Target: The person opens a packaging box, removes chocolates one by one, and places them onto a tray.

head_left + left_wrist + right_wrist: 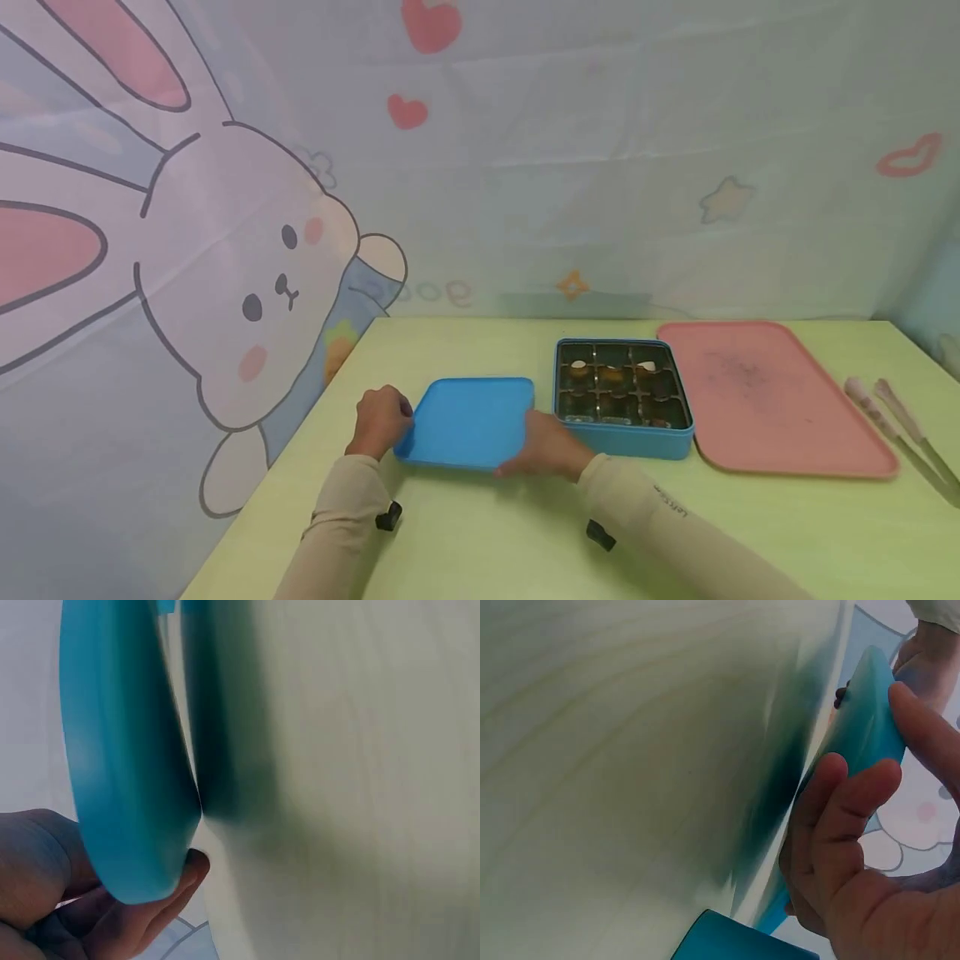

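A blue square lid (472, 421) lies flat-side up between the two hands, low over the table. My left hand (381, 422) pinches its left edge; in the left wrist view, fingertips (196, 862) reach under the rim. On the right edge, my right hand (545, 447) grips the lid, its thumb and fingers (847, 817) about the rim in the right wrist view. Whether the lid touches the table I cannot tell. Just right of it stands a blue square tin (626, 442), uncovered, with a dark divided insert; small brown and whitish pieces show in some compartments.
A pink tray (765, 400) lies right of the tin. Beyond it are two long metal pieces with pale handles, perhaps tongs (896, 421), near the right edge of the light yellow-green table (480, 542). A printed cloth (570, 167) hangs behind the table.
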Demonstrator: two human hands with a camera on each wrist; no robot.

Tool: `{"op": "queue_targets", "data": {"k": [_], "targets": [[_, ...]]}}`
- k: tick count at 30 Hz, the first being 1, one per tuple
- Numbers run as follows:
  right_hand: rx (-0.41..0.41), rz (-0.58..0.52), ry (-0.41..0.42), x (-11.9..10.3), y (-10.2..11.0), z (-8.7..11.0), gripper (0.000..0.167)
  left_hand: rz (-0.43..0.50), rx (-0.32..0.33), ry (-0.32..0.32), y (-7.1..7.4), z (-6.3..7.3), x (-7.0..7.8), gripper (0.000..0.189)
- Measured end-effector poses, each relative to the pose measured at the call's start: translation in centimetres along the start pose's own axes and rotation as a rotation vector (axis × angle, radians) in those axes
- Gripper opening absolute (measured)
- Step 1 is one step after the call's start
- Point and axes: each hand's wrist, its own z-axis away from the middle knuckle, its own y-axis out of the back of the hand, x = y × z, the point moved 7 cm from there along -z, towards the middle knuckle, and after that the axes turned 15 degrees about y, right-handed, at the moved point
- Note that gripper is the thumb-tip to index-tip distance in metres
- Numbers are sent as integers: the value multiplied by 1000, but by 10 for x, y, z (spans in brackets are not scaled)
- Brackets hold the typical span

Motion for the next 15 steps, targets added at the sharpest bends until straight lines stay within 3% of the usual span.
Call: {"op": "queue_targets", "data": {"k": [5,15], "targets": [[-28,53,9,4,-9,-3,51,-24,-11,-8,-5,1,1,14],[-71,235,26,10,-13,-14,48,-133,-107,-79,-15,-8,8,22]]}}
